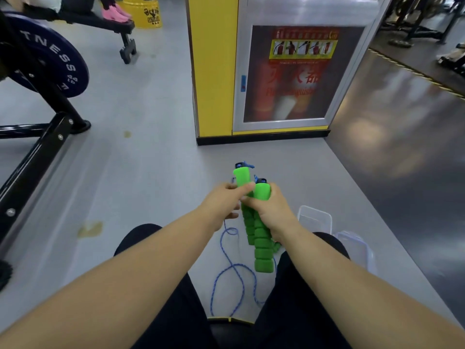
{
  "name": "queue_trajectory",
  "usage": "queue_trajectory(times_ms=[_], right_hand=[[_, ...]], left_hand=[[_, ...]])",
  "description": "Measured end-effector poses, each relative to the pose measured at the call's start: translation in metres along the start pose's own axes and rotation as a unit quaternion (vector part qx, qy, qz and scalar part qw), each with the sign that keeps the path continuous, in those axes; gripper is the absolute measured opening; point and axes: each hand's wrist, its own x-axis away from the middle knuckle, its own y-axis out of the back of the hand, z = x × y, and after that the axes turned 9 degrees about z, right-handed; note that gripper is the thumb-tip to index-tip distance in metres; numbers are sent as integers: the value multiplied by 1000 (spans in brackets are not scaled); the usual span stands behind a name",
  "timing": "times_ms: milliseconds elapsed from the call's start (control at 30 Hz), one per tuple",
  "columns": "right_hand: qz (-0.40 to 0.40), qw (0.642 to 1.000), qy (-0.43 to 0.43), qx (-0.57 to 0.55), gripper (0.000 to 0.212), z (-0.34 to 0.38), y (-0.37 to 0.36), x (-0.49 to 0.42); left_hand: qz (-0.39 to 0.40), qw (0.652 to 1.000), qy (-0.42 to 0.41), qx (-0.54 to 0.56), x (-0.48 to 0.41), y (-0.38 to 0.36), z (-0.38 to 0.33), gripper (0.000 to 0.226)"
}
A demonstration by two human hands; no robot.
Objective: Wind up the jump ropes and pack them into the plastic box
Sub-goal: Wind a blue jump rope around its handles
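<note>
Fingers (247, 187) of the left hand (221, 200) pinch one green foam handle (242, 176) of a jump rope, while the right hand (273, 210) is wrapped firmly round the second green handle (263, 248). The two handles are held side by side and touching, above the floor between a seated person's knees. Nearest the camera, the blue rope (232, 269) drops from below the hands and lies in loose, unwound loops on the grey floor (151, 172) between the dark-trousered legs (161, 311). Short blue cord also shows at the handles' black-capped far ends. To the right, just past the right wrist, a clear plastic box (314, 217) sits on the floor, apart from the rope. A second clear plastic piece (357, 248), bluish at the rim, lies just beside it and nearer. Farther off, straight ahead, stands a yellow pillar (214, 66) with a glazed fire-extinguisher cabinet (289, 76) on its right. At left is the black frame of a weight machine carrying a dark blue weight plate (50, 56). Beyond it are a black bench (100, 21) with pink shoes (115, 13) resting on it and a yellow barrel (146, 11).
</note>
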Motion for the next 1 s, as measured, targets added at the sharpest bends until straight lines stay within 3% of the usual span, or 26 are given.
queue_trajectory(times_ms=[67, 167, 333, 433, 633, 833, 1000], right_hand=[[9, 1000, 8, -3, 31, -2, -5, 4], [-3, 998, -19, -54, 20, -1, -4, 4], [-68, 993, -32, -94, 38, -3, 10, -3], [-27, 984, -21, -176, 33, -2, 12, -4], [40, 950, -33, -309, 46, -1, 0, -1], [63, 938, -44, -339, 59, -6, -1, 1], [65, 951, -16, -303, 47, -4, -4, 7]], left_hand=[[15, 999, -24, 40, 1, -2, 2, 26], [49, 994, -17, 93, 4, 5, -1, 21], [65, 997, -10, -32, 12, 22, 2, 29], [79, 996, -40, -32, 20, 20, 9, 26], [121, 988, -64, 74, 23, 5, 16, 23], [158, 981, -28, 107, 25, 5, 21, 27], [158, 982, 0, 107, 27, 4, 23, 33]])
